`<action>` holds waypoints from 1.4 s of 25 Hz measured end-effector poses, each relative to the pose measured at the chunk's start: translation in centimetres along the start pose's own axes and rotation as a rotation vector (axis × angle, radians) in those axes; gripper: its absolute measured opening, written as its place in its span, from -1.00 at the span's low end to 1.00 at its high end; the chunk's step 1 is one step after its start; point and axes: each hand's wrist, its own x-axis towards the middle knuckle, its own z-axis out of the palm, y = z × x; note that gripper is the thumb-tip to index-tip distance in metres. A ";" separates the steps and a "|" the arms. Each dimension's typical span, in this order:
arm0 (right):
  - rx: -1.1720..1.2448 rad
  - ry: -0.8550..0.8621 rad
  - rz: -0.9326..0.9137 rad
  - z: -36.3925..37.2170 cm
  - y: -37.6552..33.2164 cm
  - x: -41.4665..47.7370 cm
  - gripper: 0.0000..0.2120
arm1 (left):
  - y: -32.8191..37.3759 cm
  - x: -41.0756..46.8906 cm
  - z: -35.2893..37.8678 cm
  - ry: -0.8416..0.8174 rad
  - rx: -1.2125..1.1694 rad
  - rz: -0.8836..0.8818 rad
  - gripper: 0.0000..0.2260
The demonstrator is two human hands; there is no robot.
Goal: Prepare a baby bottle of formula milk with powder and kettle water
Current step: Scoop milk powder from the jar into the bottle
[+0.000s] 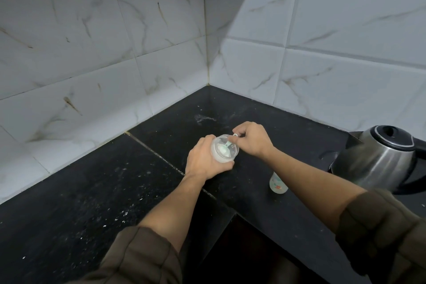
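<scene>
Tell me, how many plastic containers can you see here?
2. A clear tub gripped by the left hand, and a baby bottle standing on the counter near the kettle. Others may be out of view.

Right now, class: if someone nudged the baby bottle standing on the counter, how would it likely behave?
The baby bottle looks small, upright and made of translucent plastic, so it is probably light and easily tipped. Its round body would likely roll on the smooth counter.

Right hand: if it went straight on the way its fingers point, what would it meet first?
Most likely the clear container that the left hand grips. The right hand pinches the scoop by its handle just beside the rim, fingers aimed left towards it. Depth is uncertain from one view.
</scene>
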 end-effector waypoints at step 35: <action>0.751 0.022 0.565 -4.5 3.5 -2.9 -0.82 | -1.8 -3.7 3.0 -0.180 -0.289 -0.407 -0.07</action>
